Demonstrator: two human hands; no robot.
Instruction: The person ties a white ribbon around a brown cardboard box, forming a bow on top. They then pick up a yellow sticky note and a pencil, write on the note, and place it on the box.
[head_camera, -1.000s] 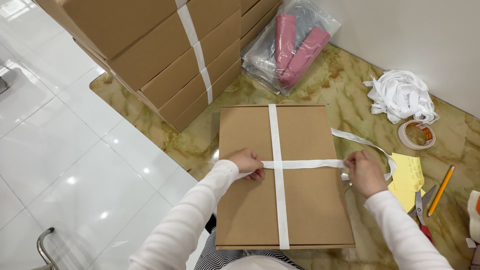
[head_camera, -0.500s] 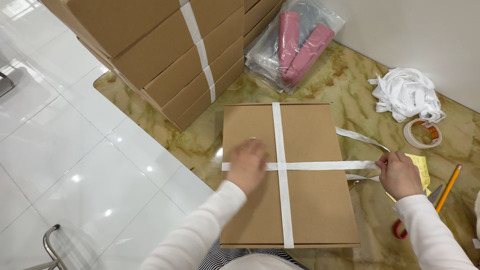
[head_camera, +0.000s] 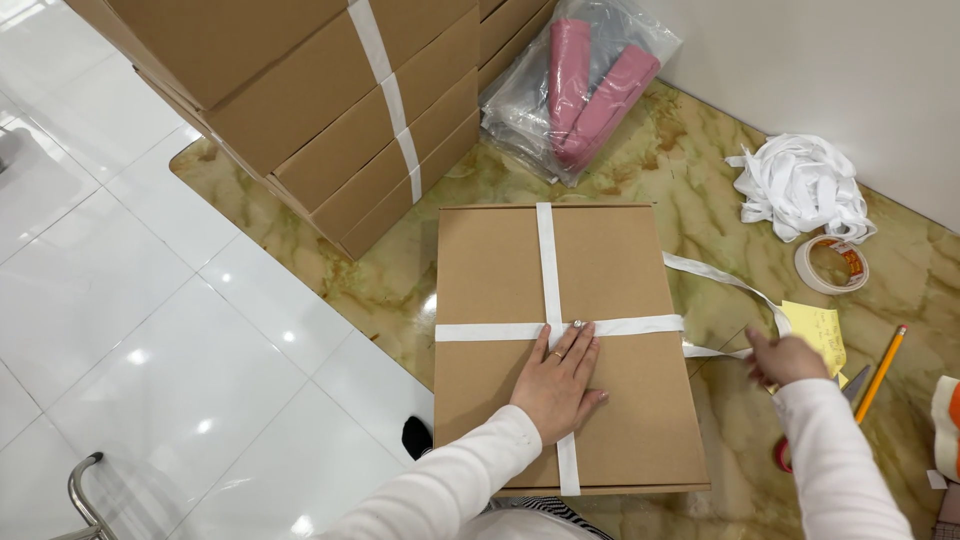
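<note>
Marbled green-and-tan counter against a pale wall, white tiled floor to the left below. Flat brown cardboard box lies on the counter directly in front of the person, bound by white strap running lengthwise and crosswise, the two bands crossing near its middle. Left hand rests palm-down on the box lid, fingers spread flat, fingertips touching the crossing point; it grips nothing. Right hand sits off the box's right edge, fingers curled at the loose strap tail that trails off the box's right side; cannot tell whether they pinch it. Just beside that hand: yellow notepaper, scissors with a red handle partly hidden by the sleeve, an orange pencil. Farther back on the right, a tape roll and a heap of white strapping. Stack of strapped cardboard boxes at upper left; clear bag holding pink items beside it.
</note>
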